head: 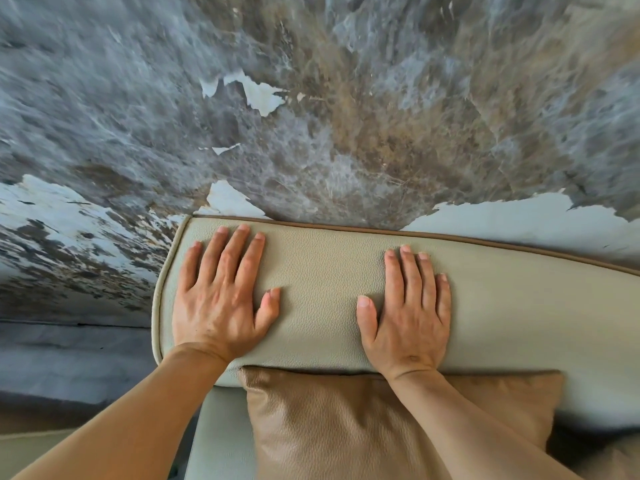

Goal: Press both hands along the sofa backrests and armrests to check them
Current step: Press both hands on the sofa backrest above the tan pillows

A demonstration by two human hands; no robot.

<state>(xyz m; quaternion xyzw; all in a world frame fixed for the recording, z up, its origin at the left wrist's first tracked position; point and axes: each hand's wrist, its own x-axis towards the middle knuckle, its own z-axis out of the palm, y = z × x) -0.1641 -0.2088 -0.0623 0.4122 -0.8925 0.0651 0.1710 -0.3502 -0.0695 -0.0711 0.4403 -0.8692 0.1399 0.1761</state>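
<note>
A pale beige leather sofa backrest (pixel 322 282) with brown piping along its far edge runs across the middle of the head view. My left hand (pixel 221 299) lies flat on its top near the left end, palm down, fingers spread. My right hand (pixel 408 313) lies flat on the same top surface a hand's width to the right, fingers straight and close together. Neither hand holds anything.
A tan leather cushion (pixel 346 424) leans against the backrest under my right forearm. Part of the beige seat (pixel 221 431) shows left of it. Behind the sofa stands a wall (pixel 346 116) with grey-brown peeling paint. Grey floor (pixel 69 355) lies to the left.
</note>
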